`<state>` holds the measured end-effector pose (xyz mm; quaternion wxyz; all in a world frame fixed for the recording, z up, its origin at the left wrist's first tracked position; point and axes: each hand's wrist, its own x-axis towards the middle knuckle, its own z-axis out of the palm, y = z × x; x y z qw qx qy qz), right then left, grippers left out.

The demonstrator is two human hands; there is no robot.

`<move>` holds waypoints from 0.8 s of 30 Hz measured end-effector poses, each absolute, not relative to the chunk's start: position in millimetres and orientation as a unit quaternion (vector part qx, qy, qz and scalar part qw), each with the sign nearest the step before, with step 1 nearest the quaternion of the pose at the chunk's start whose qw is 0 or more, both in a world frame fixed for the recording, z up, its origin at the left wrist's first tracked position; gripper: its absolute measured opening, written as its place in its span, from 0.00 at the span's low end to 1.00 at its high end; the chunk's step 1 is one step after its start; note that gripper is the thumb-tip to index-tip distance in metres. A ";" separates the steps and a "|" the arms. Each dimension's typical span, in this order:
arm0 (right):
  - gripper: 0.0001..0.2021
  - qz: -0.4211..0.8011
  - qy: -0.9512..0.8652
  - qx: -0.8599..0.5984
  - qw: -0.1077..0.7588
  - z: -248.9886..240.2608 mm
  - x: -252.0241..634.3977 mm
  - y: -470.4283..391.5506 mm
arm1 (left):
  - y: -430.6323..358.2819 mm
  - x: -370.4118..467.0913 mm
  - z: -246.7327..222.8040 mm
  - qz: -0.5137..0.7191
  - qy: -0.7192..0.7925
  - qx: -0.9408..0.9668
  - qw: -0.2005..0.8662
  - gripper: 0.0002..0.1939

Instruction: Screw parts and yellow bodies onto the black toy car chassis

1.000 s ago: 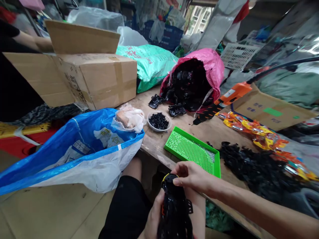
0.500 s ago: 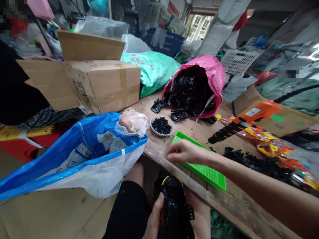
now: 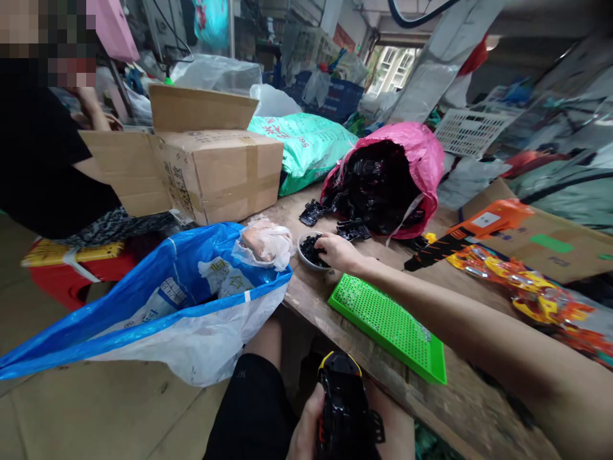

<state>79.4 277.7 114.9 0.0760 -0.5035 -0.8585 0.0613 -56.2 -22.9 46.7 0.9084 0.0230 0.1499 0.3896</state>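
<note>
My left hand (image 3: pixel 308 425) is wrapped round a black toy car (image 3: pixel 342 402) with a yellow edge at its upper end, held low over my lap. My right hand (image 3: pixel 339 252) reaches across the wooden table to a white bowl (image 3: pixel 306 260) of small black plastic parts (image 3: pixel 311 246). Its fingers are bent together and dip into the parts; whatever is between the fingertips is hidden. Below my right forearm lies a green perforated tray (image 3: pixel 383 322) with small shiny pieces in it.
An orange and black electric screwdriver (image 3: pixel 460 236) lies right of my forearm. Behind the bowl, a pink sack (image 3: pixel 421 153) spills black car parts. A blue and white sack (image 3: pixel 191 319) gapes at left, before a cardboard box (image 3: pixel 230 172). Another person (image 3: pixel 43 147) sits at far left.
My right hand has moved from above the green tray, away from me, to the white bowl. My left hand still holds the toy car. The whole view has shifted slightly.
</note>
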 end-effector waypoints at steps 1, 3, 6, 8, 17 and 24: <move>0.12 0.064 -0.857 -0.505 0.077 114.3 78.5 278.8 | -22.5 -56.1 47.2 0.390 0.152 0.023 0.908 0.18; 0.11 0.073 -0.853 -0.510 0.086 114.0 77.2 280.6 | -22.4 -56.3 48.1 0.390 0.156 0.024 0.907 0.18; 0.11 0.095 -0.840 -0.522 0.115 116.9 77.5 282.0 | -22.9 -57.4 48.3 0.393 0.160 0.023 0.905 0.18; 0.10 0.116 -0.823 -0.538 0.143 121.1 79.5 281.9 | -22.0 -58.4 47.4 0.398 0.162 0.021 0.903 0.19; 0.12 0.335 -0.673 -0.589 0.296 136.8 87.8 262.3 | -12.3 -56.4 37.5 0.397 0.151 0.016 0.905 0.18; 0.12 0.454 -0.596 -0.539 0.385 149.1 114.1 205.2 | -20.2 -51.1 48.2 0.373 0.121 0.008 0.920 0.20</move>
